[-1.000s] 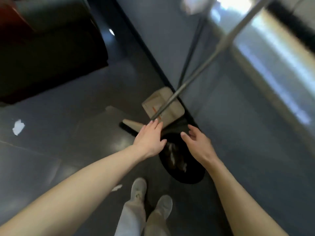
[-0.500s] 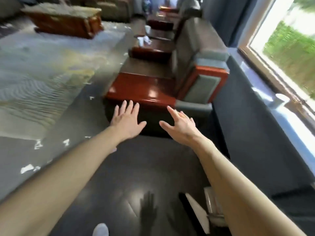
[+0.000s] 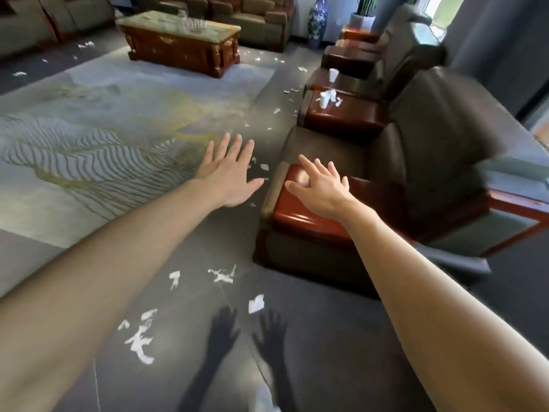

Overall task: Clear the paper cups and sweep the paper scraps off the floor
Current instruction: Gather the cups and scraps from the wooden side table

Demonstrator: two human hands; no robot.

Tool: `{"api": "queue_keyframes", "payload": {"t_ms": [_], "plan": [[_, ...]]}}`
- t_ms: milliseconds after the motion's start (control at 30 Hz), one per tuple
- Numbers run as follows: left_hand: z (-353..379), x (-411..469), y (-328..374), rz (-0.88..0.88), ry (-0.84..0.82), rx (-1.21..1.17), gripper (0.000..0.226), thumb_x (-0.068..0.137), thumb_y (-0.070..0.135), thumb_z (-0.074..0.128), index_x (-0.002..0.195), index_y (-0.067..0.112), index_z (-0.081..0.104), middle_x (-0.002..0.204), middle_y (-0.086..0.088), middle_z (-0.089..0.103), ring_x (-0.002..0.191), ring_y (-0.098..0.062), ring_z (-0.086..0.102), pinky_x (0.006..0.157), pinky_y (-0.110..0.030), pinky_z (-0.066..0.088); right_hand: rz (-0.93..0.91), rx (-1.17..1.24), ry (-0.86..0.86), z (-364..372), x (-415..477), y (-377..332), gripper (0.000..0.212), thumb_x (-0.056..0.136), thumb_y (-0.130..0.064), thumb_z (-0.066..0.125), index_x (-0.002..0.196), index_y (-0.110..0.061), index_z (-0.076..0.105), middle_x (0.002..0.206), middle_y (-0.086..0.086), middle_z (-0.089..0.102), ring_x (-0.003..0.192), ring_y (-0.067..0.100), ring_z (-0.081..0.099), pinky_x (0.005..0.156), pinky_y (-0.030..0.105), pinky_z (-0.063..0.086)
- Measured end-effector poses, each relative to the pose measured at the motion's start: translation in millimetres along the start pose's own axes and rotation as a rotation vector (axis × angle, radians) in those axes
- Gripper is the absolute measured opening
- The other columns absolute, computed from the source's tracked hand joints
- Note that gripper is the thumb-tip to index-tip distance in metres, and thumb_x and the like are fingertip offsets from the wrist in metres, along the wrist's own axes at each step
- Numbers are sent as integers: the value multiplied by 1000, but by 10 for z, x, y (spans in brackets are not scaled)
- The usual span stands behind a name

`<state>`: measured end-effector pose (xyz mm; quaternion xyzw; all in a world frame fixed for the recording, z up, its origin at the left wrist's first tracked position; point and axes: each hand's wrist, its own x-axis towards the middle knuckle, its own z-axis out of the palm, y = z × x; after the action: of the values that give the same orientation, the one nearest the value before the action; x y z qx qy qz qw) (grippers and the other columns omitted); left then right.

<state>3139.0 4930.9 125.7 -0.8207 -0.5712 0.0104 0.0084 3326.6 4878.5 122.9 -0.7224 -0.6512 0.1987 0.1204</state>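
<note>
**Empty-handed, cups [image 3: 325, 99] come first**

The left hand [image 3: 228, 173] and right hand [image 3: 320, 188] are spread flat and hold nothing. The cups stand on a table [image 3: 350, 114] well beyond the right fingertips [image 3: 302, 159]. Scraps [image 3: 221, 275] lie beneath the wrists. Next I would walk closer, then grasp a cup.

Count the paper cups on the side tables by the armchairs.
2. The far cup stands on the farther side table; the near cup stands on the nearer side table, beside white bits that may hide a third, too small to tell.
</note>
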Motion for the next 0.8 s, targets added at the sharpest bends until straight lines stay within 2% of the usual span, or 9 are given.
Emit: {"api": "queue_keyframes", "payload": {"t_ms": [200, 333, 467, 633, 800], "plan": [[-115, 1367, -706, 78, 30, 69, 78, 98, 57, 30, 154, 19, -8, 162, -6, -10, 147, -24, -15, 118, -44, -8, 49, 33, 58, -155, 1603, -287, 72, 94, -56, 44, 154, -34, 10, 162, 4, 6, 149, 27, -4, 117, 51, 0], [-278, 2522, -1317, 31, -2, 49, 79, 98, 58, 31, 154, 20, -10, 161, -6, -12, 147, -24, -17, 118, -44, -8, 16, 64, 65, -237, 2921, -604, 73, 94, -57, 44, 153, -38, 5, 162, 5, 2, 149, 27, -7, 118, 50, -1], [-659, 3741, -1788, -3, 38, 3, 79, 97, 58, 32, 154, 21, -10, 161, -6, -12, 147, -24, -16, 118, -43, -7, -4, 54, 133, -643, 4163, -917, 73, 94, -59, 42, 152, -40, 2, 162, 4, -2, 148, 26, -12, 117, 50, -5], [-720, 5187, -2076, 0, 28, -36, 78, 98, 58, 30, 154, 21, -9, 161, -6, -13, 147, -24, -16, 119, -43, -6, 19, 13, 214, -999, 5505, -1019, 73, 93, -60, 43, 152, -40, 6, 162, 5, -2, 148, 27, -11, 117, 49, -5], [-543, 6825, -2147, 158, 37, 3, 78, 98, 58, 31, 153, 24, -10, 161, -5, -16, 147, -22, -19, 120, -42, -8, 166, -14, 269, -1056, 6983, -727, 74, 91, -62, 43, 152, -41, 7, 162, 8, -2, 148, 27, -10, 117, 52, -1]]}}
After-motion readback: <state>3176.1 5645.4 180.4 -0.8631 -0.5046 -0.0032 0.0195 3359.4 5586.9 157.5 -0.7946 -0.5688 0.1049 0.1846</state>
